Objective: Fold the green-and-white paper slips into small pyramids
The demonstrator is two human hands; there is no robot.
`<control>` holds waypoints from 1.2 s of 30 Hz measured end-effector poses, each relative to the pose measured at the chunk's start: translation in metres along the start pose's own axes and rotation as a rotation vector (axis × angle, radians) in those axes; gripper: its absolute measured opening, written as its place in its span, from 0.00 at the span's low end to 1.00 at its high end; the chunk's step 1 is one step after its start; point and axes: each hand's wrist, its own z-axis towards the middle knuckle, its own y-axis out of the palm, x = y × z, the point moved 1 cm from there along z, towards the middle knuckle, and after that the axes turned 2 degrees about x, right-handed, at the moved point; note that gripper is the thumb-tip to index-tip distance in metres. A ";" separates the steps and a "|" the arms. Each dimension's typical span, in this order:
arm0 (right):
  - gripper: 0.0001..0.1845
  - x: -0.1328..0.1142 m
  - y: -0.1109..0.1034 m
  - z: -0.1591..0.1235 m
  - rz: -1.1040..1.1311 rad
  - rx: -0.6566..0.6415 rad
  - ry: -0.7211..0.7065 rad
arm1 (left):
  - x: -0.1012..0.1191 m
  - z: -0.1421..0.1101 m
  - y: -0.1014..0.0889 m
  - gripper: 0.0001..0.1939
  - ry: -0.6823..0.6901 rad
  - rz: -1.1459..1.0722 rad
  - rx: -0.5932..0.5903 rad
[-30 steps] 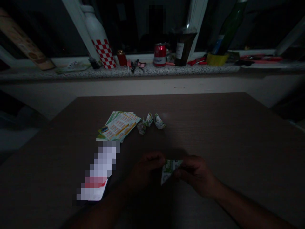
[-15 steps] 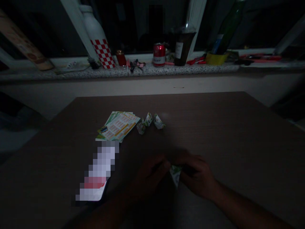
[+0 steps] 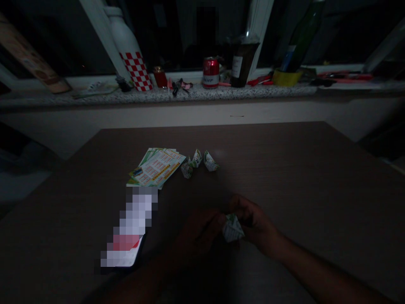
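Note:
Between my hands, above the near part of the table, is a small folded paper piece (image 3: 233, 229), green and white with print. My left hand (image 3: 204, 230) pinches its left edge with thumb and fingers. My right hand (image 3: 255, 223) is at its right side, fingers curled against it; how firmly it grips is hard to see in the dim light. Farther off lie a few similar folded paper pieces (image 3: 210, 161). To their left is a fanned stack of printed leaflets (image 3: 158, 169). A phone (image 3: 129, 228) with a lit, blurred screen lies left of my left hand.
The dark wooden table (image 3: 284, 156) ends at a wall below a granite sill (image 3: 190, 93). On the sill stand a checkered bottle (image 3: 136, 63), a red can (image 3: 210, 72), a dark plastic cup (image 3: 242, 63) and a green bottle (image 3: 303, 38).
The folded paper has turned between my hands, now showing a broader, wider face instead of a downward point. My right hand has shifted and its fingers have lifted slightly. Everything else stays put.

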 end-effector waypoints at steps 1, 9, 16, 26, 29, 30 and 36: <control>0.22 -0.002 0.001 0.000 0.007 0.005 -0.013 | -0.001 -0.001 -0.001 0.20 -0.013 0.009 0.054; 0.20 -0.006 0.005 -0.002 0.027 0.039 -0.068 | -0.004 -0.004 0.001 0.15 0.048 0.104 0.260; 0.12 -0.012 -0.002 -0.003 -0.181 0.283 -0.330 | -0.003 0.002 0.004 0.16 0.220 0.173 0.068; 0.15 -0.008 -0.008 -0.004 -0.524 0.320 -0.361 | -0.001 0.004 -0.001 0.11 0.018 -0.015 0.228; 0.14 -0.010 -0.008 -0.004 -0.559 0.348 -0.385 | -0.001 0.006 0.000 0.07 -0.041 -0.066 0.227; 0.13 -0.011 -0.008 -0.004 -0.573 0.359 -0.394 | -0.001 0.006 0.000 0.07 -0.071 -0.091 0.231; 0.07 -0.014 -0.006 0.000 -0.618 0.301 -0.301 | -0.005 0.004 0.001 0.07 -0.140 -0.261 0.256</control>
